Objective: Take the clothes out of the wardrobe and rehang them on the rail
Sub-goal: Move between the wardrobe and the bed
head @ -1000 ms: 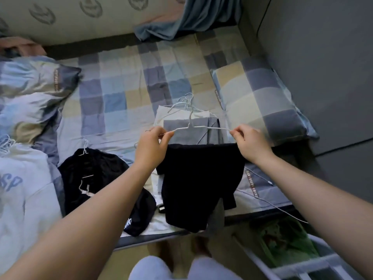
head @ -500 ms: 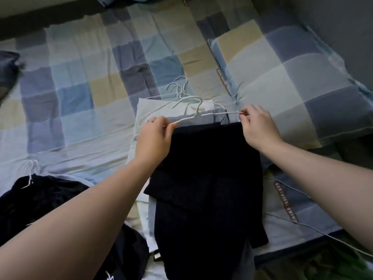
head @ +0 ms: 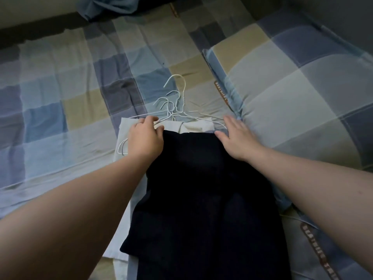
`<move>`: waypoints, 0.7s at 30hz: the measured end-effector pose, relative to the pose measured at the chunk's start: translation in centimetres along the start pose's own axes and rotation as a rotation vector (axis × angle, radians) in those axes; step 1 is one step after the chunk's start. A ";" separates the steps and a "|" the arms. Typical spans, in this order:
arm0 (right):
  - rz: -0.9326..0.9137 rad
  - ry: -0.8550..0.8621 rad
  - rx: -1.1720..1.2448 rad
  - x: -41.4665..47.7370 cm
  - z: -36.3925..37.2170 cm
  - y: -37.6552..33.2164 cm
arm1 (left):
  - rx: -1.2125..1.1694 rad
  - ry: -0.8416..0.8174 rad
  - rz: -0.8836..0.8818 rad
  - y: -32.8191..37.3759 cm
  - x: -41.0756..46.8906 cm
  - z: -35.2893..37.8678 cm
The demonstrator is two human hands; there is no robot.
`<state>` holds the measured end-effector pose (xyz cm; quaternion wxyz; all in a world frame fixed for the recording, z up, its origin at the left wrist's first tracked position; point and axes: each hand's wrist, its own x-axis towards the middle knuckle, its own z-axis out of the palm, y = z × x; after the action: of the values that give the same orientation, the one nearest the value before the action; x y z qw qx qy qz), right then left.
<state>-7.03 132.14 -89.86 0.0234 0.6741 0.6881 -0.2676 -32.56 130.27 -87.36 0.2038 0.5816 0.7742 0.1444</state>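
A dark garment lies flat in the middle of the frame and runs down to the lower edge. It rests on top of a pile of pale clothes, which lies on a bed with a checked sheet. The pale clothes show as a strip above the dark garment's top edge and along its left side.

The left hand is at the garment's upper left corner. Its fingers and thumb are curled and pinch the wire of a white hanger, and one finger wears a ring. The right hand is at the garment's upper right corner. Its fingers are nearly straight and spread, and it rests palm down on the cloth, gripping nothing.

Just above the two hands, several hanger hooks cluster together on the sheet and point towards the top of the frame. A loop of white wire sticks out of the pile to the left of the left wrist.

A checked pillow fills the right side of the frame, just beside the right hand. A crumpled blue cloth lies at the top edge, left of centre. A thin white cable shows at the lower right, below the right forearm.
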 end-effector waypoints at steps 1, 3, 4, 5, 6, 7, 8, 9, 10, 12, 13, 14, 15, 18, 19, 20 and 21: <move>0.022 0.000 -0.014 -0.2 0.2 0.1 | 0.023 -0.006 0.009 -0.1 0.0 0.2; 0.056 -0.006 -0.037 -1.4 0.6 0.2 | 0.088 -0.020 0.047 -0.5 -0.8 0.5; 0.066 -0.012 -0.041 -2.4 0.7 0.1 | 0.108 -0.036 0.057 -0.6 -1.4 0.6; 0.074 -0.019 -0.039 -3.4 0.8 0.0 | 0.114 -0.056 0.056 -0.6 -2.3 0.5; 0.075 -0.025 -0.038 -4.4 0.7 -0.3 | 0.117 -0.076 0.053 -0.6 -3.1 0.4; 0.069 -0.032 -0.043 -5.5 0.7 -0.5 | 0.125 -0.091 0.057 -0.5 -4.2 0.3; 0.060 -0.031 -0.052 -6.5 0.6 -0.7 | 0.141 -0.103 0.071 -0.4 -5.2 0.1; 0.050 -0.030 -0.059 -7.5 0.5 -1.0 | 0.159 -0.119 0.088 -0.3 -6.2 -0.2; 0.045 -0.037 -0.058 -8.7 0.2 -1.4 | 0.179 -0.146 0.101 0.0 -7.4 -0.7; 0.043 -0.049 -0.048 -10.8 -0.2 -2.1 | 0.210 -0.203 0.128 0.2 -9.6 -1.6; 0.040 -0.054 -0.050 -12.1 -0.7 -2.6 | 0.219 -0.229 0.143 0.4 -10.8 -2.5; 0.039 -0.060 -0.052 -13.6 -1.2 -3.1 | 0.221 -0.251 0.155 0.6 -12.2 -3.6; 0.041 -0.062 -0.055 -15.1 -1.6 -3.6 | 0.218 -0.268 0.167 0.7 -13.6 -4.8; 0.062 -0.052 -0.048 -20.1 -3.1 -5.5 | 0.218 -0.319 0.194 0.4 -17.7 -8.8; 0.068 -0.043 -0.046 -21.9 -3.6 -6.1 | 0.225 -0.335 0.199 0.3 -19.0 -10.1; 0.077 -0.033 -0.049 -23.8 -4.1 -6.7 | 0.225 -0.352 0.198 0.1 -20.4 -11.5; 0.088 -0.022 -0.055 -25.8 -4.6 -7.3 | 0.216 -0.370 0.195 -0.1 -21.9 -13.0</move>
<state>-10.08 110.76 -73.28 0.0611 0.6999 0.6645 -0.2546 -33.60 109.37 -72.81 0.2639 0.6887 0.6747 -0.0291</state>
